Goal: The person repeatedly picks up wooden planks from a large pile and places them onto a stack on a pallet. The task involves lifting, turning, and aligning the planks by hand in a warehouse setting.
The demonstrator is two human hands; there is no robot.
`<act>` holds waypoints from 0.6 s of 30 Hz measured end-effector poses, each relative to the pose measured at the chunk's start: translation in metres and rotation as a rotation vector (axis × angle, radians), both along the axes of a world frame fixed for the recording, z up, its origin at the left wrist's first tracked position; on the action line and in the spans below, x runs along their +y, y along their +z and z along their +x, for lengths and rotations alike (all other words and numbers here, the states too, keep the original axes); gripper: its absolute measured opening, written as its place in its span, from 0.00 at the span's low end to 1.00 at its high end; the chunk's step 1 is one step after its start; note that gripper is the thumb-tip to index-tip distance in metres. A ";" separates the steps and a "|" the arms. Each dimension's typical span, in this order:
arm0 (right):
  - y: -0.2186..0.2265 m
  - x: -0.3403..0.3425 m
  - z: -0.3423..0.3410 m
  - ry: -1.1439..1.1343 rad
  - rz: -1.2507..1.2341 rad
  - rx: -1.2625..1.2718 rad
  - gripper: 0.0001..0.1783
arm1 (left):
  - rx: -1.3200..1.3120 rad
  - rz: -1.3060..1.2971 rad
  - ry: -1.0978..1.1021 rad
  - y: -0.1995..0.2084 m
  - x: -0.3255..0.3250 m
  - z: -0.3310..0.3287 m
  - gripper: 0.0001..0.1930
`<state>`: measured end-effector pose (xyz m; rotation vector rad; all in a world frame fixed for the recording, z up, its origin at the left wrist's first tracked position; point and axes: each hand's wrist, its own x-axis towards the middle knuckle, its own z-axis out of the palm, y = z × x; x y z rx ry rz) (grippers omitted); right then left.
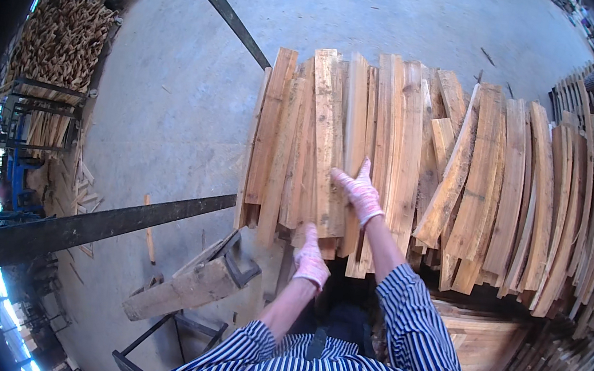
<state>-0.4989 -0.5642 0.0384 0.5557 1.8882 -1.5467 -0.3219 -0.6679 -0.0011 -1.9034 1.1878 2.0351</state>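
Slat stack (417,155), frame centre: right hand (361,191) open, flat on a slat (328,138); left hand (310,259) curled at the near ends, grip unclear; best squared by pressing evenly, fingers off splintered edges.

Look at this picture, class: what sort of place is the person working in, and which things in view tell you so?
Probably a timber yard or wood workshop. Rough wooden slats lie piled under the person's gloved right hand and left hand, more stacked wood sits on metal racks at the left, and the floor is bare concrete.
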 end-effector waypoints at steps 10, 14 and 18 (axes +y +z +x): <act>-0.005 0.136 -0.012 -0.562 -0.875 -0.448 0.30 | 0.275 -0.296 -1.363 0.129 0.006 -0.092 0.31; -0.010 0.090 -0.008 -0.438 -1.024 -0.515 0.29 | 0.445 -0.176 -0.702 0.003 -0.038 -0.138 0.36; -0.011 0.065 0.000 -0.051 -0.184 0.078 0.62 | 0.608 0.346 -0.483 0.007 -0.015 -0.170 0.39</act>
